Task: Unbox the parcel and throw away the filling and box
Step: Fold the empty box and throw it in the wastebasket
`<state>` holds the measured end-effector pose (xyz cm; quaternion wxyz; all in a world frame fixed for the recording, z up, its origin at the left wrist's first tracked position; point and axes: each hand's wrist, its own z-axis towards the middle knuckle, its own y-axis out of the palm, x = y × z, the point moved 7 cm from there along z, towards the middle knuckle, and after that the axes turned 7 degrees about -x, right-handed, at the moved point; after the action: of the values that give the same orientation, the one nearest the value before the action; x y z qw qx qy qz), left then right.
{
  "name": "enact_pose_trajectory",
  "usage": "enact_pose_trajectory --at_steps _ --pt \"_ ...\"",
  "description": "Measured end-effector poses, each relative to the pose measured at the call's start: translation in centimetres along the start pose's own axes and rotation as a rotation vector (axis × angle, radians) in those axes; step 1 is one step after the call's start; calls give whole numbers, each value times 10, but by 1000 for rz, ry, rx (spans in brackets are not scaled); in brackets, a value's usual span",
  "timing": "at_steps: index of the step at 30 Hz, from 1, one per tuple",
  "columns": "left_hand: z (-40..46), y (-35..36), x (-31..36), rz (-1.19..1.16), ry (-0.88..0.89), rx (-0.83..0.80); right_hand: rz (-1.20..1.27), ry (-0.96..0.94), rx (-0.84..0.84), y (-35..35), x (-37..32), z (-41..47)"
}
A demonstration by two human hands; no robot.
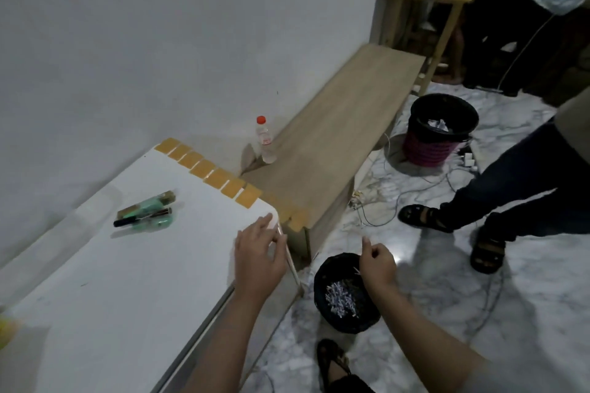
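From the head view we look down on a white bench with our left hand lying flat and open at its near corner, fingers spread over the edge, gripping nothing. Our right hand hangs over a black bin on the floor just beside the bench; its fingers are loosely curled and a thin pale sliver shows under them, though we cannot tell whether it is pinched or falling. Shredded filling already lies in that bin. The unpacked goods, a green-wrapped bundle with a pen, rest on the bench well apart from our hands. We see no box anywhere in the frame.

We judge that we are on the disposal step, dropping the last filling. Next we should let go over the bin's mouth, sweep any stray shreds off the bench edge with the left hand, then find the box and bin it.
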<state>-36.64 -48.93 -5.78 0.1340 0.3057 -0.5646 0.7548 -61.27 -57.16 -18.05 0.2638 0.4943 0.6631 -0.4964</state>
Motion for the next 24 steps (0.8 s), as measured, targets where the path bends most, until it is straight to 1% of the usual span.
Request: enact_pose_trajectory --at_steps 2,6,10,12,14,15,17,18,20,21,24 --pt "9 3 -5 16 -10 -37 -6 24 -8 2 3 13" --pt "13 8 -10 81 15 -37 -84 97 -142 21 16 37" --pt "15 9 -12 47 -29 -30 -128 203 -288 40 28 51" --pt "13 8 -11 7 -21 -31 -98 196 -335 46 18 49" --pt "12 5 -10 -79 -12 -17 -45 130 -358 52 -2 41" --pt "12 2 -10 -173 -40 -8 -18 82 -354 54 -15 36" --pt "12 -8 -12 -399 -165 31 22 -54 -306 57 -47 22" --pt "11 -15 -16 -471 -232 65 38 -147 -270 58 -66 12" --pt "3 -34 -26 -519 -322 154 86 -364 -218 64 -110 -18" --pt "-3 -47 -32 -526 -346 201 119 -461 -223 70 -131 -37" --pt "-27 -93 -53 -508 -400 333 189 -654 -338 106 -178 -98"
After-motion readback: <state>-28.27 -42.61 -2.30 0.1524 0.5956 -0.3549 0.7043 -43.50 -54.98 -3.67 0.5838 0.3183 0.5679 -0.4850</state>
